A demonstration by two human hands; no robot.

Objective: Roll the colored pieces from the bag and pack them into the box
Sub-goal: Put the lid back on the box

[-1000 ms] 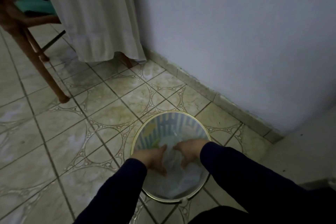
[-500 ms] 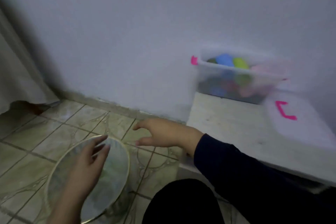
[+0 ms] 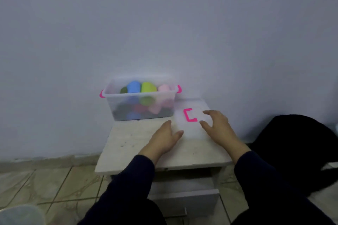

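Note:
A clear plastic box [image 3: 117,104] with pink handles stands at the back of a small pale table [image 3: 128,144], against the wall. It holds several rolled colored pieces: blue [image 3: 133,86], green [image 3: 147,87], pink [image 3: 164,88] and others below. The box's clear lid [image 3: 190,129] with a pink clip [image 3: 189,115] lies flat on the table to the right of the box. My left hand [image 3: 164,139] rests open at the lid's left edge. My right hand [image 3: 217,126] hovers open over the lid's right side. Neither hand holds anything.
A half-open drawer [image 3: 184,197] juts out under the table top. A dark object [image 3: 292,144] sits on the right. Patterned floor tiles [image 3: 45,184] lie to the left, with a pale round rim [image 3: 20,213] at the bottom left corner.
The view swung right from the floor bin to the table. Both hands left the bin and came to the lid beside the box.

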